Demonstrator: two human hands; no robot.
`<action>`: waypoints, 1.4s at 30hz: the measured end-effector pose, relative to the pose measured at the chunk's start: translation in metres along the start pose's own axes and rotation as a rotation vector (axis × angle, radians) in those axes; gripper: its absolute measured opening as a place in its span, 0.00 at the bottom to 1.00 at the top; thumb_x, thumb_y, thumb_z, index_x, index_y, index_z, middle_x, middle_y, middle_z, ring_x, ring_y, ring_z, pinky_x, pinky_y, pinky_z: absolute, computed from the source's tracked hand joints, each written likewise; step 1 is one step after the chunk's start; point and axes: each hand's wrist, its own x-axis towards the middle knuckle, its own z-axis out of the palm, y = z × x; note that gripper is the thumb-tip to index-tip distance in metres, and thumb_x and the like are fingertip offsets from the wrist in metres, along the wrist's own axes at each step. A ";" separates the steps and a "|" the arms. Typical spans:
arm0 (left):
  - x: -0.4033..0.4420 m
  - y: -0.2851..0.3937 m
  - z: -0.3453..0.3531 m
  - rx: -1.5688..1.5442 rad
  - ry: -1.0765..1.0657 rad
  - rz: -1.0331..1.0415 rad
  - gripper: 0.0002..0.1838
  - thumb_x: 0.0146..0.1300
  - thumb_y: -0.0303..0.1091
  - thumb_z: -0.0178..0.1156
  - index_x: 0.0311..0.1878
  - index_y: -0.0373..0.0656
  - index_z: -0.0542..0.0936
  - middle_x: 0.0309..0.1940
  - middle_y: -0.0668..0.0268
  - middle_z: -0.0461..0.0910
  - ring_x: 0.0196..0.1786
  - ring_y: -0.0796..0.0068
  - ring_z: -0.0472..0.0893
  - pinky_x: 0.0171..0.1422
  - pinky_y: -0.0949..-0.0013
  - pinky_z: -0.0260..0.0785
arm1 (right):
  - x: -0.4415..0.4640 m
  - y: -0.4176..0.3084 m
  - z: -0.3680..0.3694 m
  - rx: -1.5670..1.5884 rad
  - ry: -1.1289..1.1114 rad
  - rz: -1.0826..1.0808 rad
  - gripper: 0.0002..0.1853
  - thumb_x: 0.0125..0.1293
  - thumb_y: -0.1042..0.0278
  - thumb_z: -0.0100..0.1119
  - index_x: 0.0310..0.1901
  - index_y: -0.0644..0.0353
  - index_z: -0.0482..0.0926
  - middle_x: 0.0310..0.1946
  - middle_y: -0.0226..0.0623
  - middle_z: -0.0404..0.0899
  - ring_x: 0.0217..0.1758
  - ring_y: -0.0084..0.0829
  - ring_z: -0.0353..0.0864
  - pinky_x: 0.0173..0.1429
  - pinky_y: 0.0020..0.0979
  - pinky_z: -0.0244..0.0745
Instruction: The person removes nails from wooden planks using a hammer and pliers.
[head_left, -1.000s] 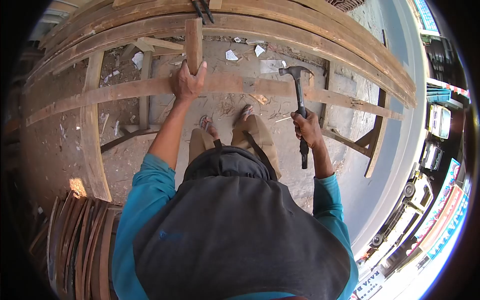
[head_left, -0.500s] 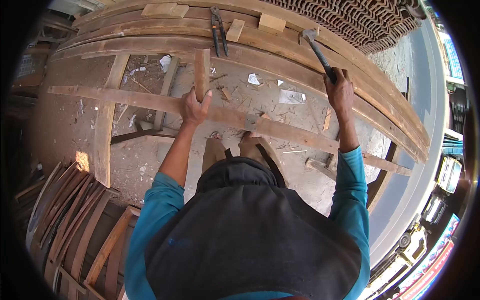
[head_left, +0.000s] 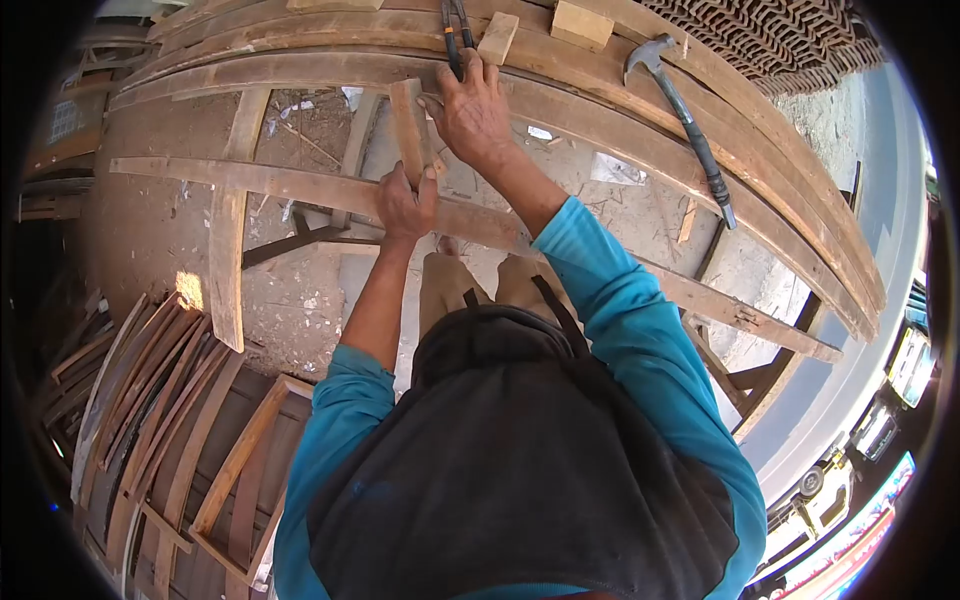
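My left hand (head_left: 408, 205) is closed around the lower end of a short wooden piece (head_left: 408, 118), at the long narrow plank (head_left: 290, 182) that crosses in front of me. My right hand (head_left: 474, 112) reaches over the near beam, its fingers curled over the handle ends of the black-and-orange pliers (head_left: 452, 38); their jaws are out of view at the top. Its thumb is close to the top of the short piece. A claw hammer (head_left: 685, 125) with a dark handle lies across the beams to the right, touched by neither hand.
Long wooden beams (head_left: 620, 120) lie side by side beyond my hands, with small wood blocks (head_left: 582, 25) on top. A cross board (head_left: 229, 265) sits under the plank at left. Curved wooden strips (head_left: 150, 410) and frames are at lower left; wood scraps and paper (head_left: 617, 168) litter the ground.
My right hand has let go of the hammer, which now rests on the beams, and has moved left to the pliers. My left hand still holds the short wooden piece. The view has shifted slightly.
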 end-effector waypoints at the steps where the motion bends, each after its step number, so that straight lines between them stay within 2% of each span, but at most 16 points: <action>1: 0.000 0.001 -0.001 -0.004 -0.002 0.009 0.23 0.65 0.49 0.61 0.37 0.32 0.78 0.27 0.44 0.79 0.35 0.38 0.79 0.44 0.44 0.70 | -0.002 0.002 0.002 0.000 0.003 0.005 0.28 0.65 0.58 0.69 0.64 0.61 0.75 0.66 0.62 0.67 0.67 0.61 0.68 0.69 0.51 0.70; 6: -0.001 0.004 -0.006 0.020 -0.016 0.086 0.22 0.65 0.48 0.62 0.39 0.32 0.77 0.29 0.44 0.80 0.36 0.38 0.80 0.45 0.44 0.71 | 0.000 -0.005 0.013 -0.205 0.046 0.008 0.23 0.63 0.71 0.64 0.61 0.61 0.77 0.69 0.57 0.63 0.69 0.56 0.67 0.67 0.49 0.73; 12: 0.000 0.005 -0.013 -0.069 -0.008 0.137 0.21 0.64 0.47 0.65 0.42 0.35 0.77 0.30 0.45 0.81 0.35 0.40 0.81 0.43 0.45 0.72 | 0.019 -0.017 0.015 -0.273 0.117 0.018 0.26 0.62 0.74 0.60 0.64 0.64 0.74 0.64 0.65 0.69 0.66 0.61 0.69 0.69 0.51 0.69; 14: 0.000 0.001 -0.020 -0.122 -0.051 0.138 0.21 0.64 0.47 0.65 0.43 0.35 0.77 0.30 0.46 0.81 0.36 0.41 0.82 0.43 0.46 0.73 | 0.021 -0.012 0.011 0.208 0.302 0.257 0.26 0.65 0.75 0.54 0.65 0.68 0.73 0.55 0.65 0.76 0.58 0.61 0.76 0.65 0.52 0.72; 16: 0.004 0.006 -0.025 -0.181 -0.096 0.147 0.21 0.64 0.47 0.65 0.44 0.36 0.78 0.30 0.46 0.82 0.36 0.42 0.82 0.42 0.47 0.73 | 0.021 -0.020 -0.028 0.136 0.195 0.408 0.27 0.68 0.74 0.49 0.68 0.73 0.70 0.53 0.58 0.81 0.50 0.52 0.81 0.59 0.45 0.76; 18: 0.013 0.015 -0.036 -0.433 -0.163 -0.072 0.21 0.65 0.47 0.65 0.45 0.35 0.78 0.29 0.47 0.82 0.37 0.43 0.83 0.43 0.48 0.73 | -0.001 -0.026 -0.061 0.882 0.197 0.728 0.28 0.70 0.70 0.47 0.71 0.74 0.68 0.61 0.53 0.79 0.53 0.40 0.81 0.53 0.36 0.78; 20: 0.039 0.029 -0.049 -0.384 -0.147 -0.028 0.23 0.66 0.50 0.63 0.46 0.35 0.78 0.29 0.48 0.82 0.36 0.45 0.84 0.42 0.49 0.74 | -0.043 -0.038 -0.078 1.274 0.426 0.600 0.31 0.71 0.68 0.48 0.73 0.73 0.65 0.63 0.48 0.78 0.55 0.30 0.80 0.48 0.32 0.78; 22: 0.079 0.040 -0.064 -0.258 -0.190 0.004 0.26 0.68 0.54 0.62 0.46 0.33 0.80 0.31 0.47 0.82 0.39 0.46 0.84 0.45 0.50 0.74 | -0.089 -0.079 -0.112 1.384 0.584 0.517 0.34 0.73 0.64 0.56 0.75 0.73 0.62 0.54 0.47 0.81 0.54 0.32 0.82 0.49 0.33 0.80; 26: 0.166 0.044 -0.060 0.185 -0.253 0.168 0.33 0.67 0.60 0.61 0.53 0.32 0.81 0.45 0.41 0.81 0.55 0.44 0.79 0.60 0.49 0.70 | -0.179 -0.102 -0.155 1.399 0.388 0.614 0.32 0.75 0.58 0.62 0.71 0.70 0.67 0.45 0.46 0.83 0.44 0.32 0.86 0.40 0.31 0.81; 28: 0.179 0.035 -0.050 0.239 -0.305 0.190 0.35 0.66 0.61 0.62 0.56 0.33 0.81 0.48 0.41 0.80 0.58 0.44 0.78 0.64 0.49 0.69 | -0.208 -0.102 -0.165 1.108 0.187 0.859 0.27 0.76 0.56 0.62 0.66 0.70 0.73 0.36 0.43 0.84 0.35 0.30 0.85 0.37 0.28 0.79; 30: 0.179 0.031 -0.042 0.337 0.259 0.536 0.37 0.65 0.62 0.63 0.64 0.38 0.79 0.50 0.43 0.80 0.57 0.45 0.78 0.65 0.49 0.69 | -0.229 -0.110 -0.161 1.038 0.299 0.944 0.22 0.77 0.58 0.60 0.61 0.69 0.76 0.32 0.41 0.85 0.31 0.29 0.84 0.36 0.27 0.78; 32: 0.143 0.046 -0.061 0.257 0.163 0.568 0.42 0.62 0.62 0.67 0.70 0.39 0.74 0.54 0.44 0.79 0.61 0.47 0.77 0.69 0.49 0.67 | -0.261 -0.108 -0.145 1.044 0.430 1.014 0.23 0.78 0.58 0.59 0.62 0.70 0.75 0.35 0.43 0.86 0.30 0.28 0.84 0.35 0.26 0.77; 34: 0.107 0.047 -0.074 -0.102 -0.646 0.463 0.51 0.53 0.64 0.74 0.72 0.39 0.71 0.58 0.46 0.78 0.63 0.47 0.76 0.67 0.46 0.68 | -0.283 -0.111 -0.142 1.040 0.417 1.084 0.23 0.77 0.62 0.56 0.64 0.71 0.73 0.38 0.44 0.87 0.32 0.29 0.85 0.35 0.26 0.77; 37: 0.073 0.007 -0.059 0.208 -0.824 0.683 0.54 0.45 0.65 0.77 0.70 0.39 0.73 0.62 0.45 0.79 0.66 0.46 0.78 0.69 0.47 0.69 | -0.305 -0.114 -0.139 1.049 0.196 1.309 0.28 0.71 0.73 0.47 0.72 0.70 0.65 0.48 0.47 0.87 0.44 0.34 0.90 0.39 0.28 0.79; 39: 0.066 0.003 -0.059 0.346 -1.123 0.398 0.50 0.43 0.56 0.79 0.68 0.42 0.76 0.65 0.46 0.78 0.66 0.47 0.78 0.69 0.51 0.71 | -0.305 -0.117 -0.134 1.089 0.159 1.311 0.30 0.70 0.73 0.46 0.73 0.71 0.64 0.51 0.48 0.86 0.45 0.36 0.90 0.40 0.29 0.81; 42: 0.072 0.015 -0.057 0.466 -1.326 0.326 0.47 0.42 0.53 0.78 0.66 0.42 0.77 0.59 0.46 0.82 0.63 0.47 0.81 0.68 0.53 0.73 | -0.303 -0.114 -0.138 1.144 0.053 1.288 0.32 0.68 0.73 0.43 0.75 0.71 0.62 0.58 0.53 0.82 0.51 0.40 0.89 0.47 0.33 0.86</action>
